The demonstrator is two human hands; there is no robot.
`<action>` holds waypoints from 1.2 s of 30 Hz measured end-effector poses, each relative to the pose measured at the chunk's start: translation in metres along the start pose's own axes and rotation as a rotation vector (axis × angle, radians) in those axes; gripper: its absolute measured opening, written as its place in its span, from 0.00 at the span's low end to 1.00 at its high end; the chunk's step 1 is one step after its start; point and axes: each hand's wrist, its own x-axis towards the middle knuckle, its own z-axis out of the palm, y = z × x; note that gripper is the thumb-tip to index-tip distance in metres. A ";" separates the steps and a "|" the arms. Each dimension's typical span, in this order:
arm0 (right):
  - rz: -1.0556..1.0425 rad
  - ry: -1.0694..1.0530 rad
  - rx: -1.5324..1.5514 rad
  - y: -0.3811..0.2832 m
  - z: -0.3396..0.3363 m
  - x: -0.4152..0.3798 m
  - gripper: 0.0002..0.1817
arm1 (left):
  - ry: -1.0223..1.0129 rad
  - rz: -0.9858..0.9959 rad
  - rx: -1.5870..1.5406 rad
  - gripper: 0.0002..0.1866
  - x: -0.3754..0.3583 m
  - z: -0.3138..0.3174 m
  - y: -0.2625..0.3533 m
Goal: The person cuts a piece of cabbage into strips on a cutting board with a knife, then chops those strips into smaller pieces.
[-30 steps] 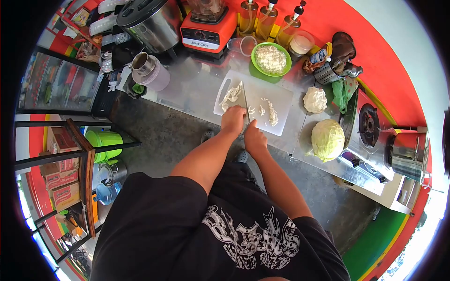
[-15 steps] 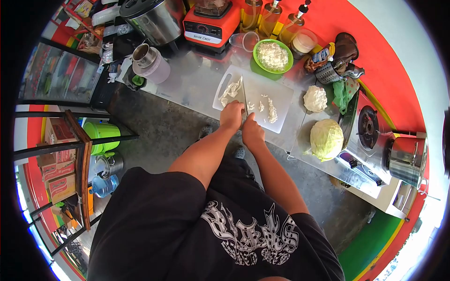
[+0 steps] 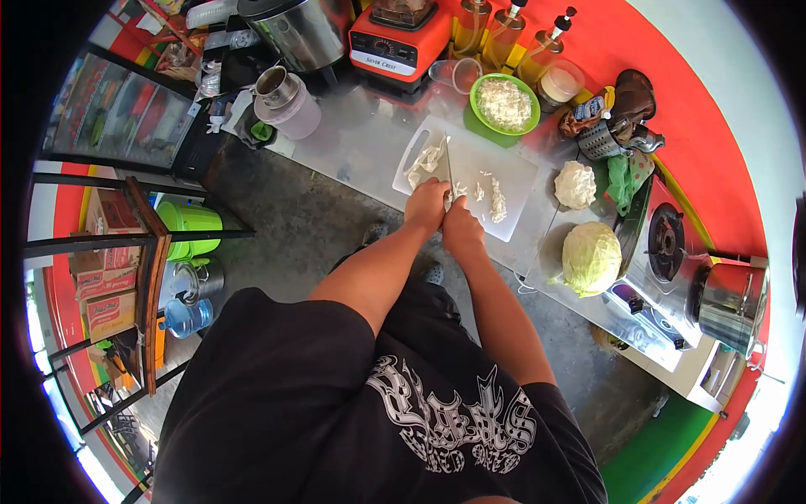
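A kitchen knife (image 3: 450, 160) stands over the white cutting board (image 3: 522, 181), its blade pointing away from me. My right hand (image 3: 463, 225) is closed round its handle, near the front edge of the board. Close beside it on the left, my left hand (image 3: 427, 205) has its fingers curled; whatever lies under them is hidden. White sliced food (image 3: 429, 160) lies just beyond the left hand, left of the blade. Right of the blade, small chopped white pieces (image 3: 498, 202) form a loose row. A green bowl (image 3: 505, 104) of chopped white food stands behind the board.
A pale green cabbage (image 3: 591, 259) and a lumpy white head (image 3: 575, 185) sit right of the board. Further right is a gas stove (image 3: 667, 235) with a steel pot (image 3: 732, 307). A red blender (image 3: 395, 49) and pump bottles (image 3: 504, 38) line the back.
The whole view has shifted slightly, so the counter appears further right. Both hands stay close together at the board's front edge, the right one still gripping the knife.
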 end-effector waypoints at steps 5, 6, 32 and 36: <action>-0.001 -0.066 -0.074 0.002 0.002 -0.007 0.19 | 0.021 0.041 0.011 0.02 0.000 0.003 -0.002; 0.016 -0.037 -0.017 0.002 0.006 -0.007 0.19 | 0.023 0.039 0.012 0.02 0.001 0.002 -0.002; 0.015 0.095 0.107 0.045 0.015 -0.019 0.21 | 0.132 0.015 -0.033 0.02 -0.003 0.008 -0.009; 0.010 0.168 0.225 0.063 0.017 -0.025 0.20 | 0.129 0.104 0.000 0.02 -0.001 0.025 -0.002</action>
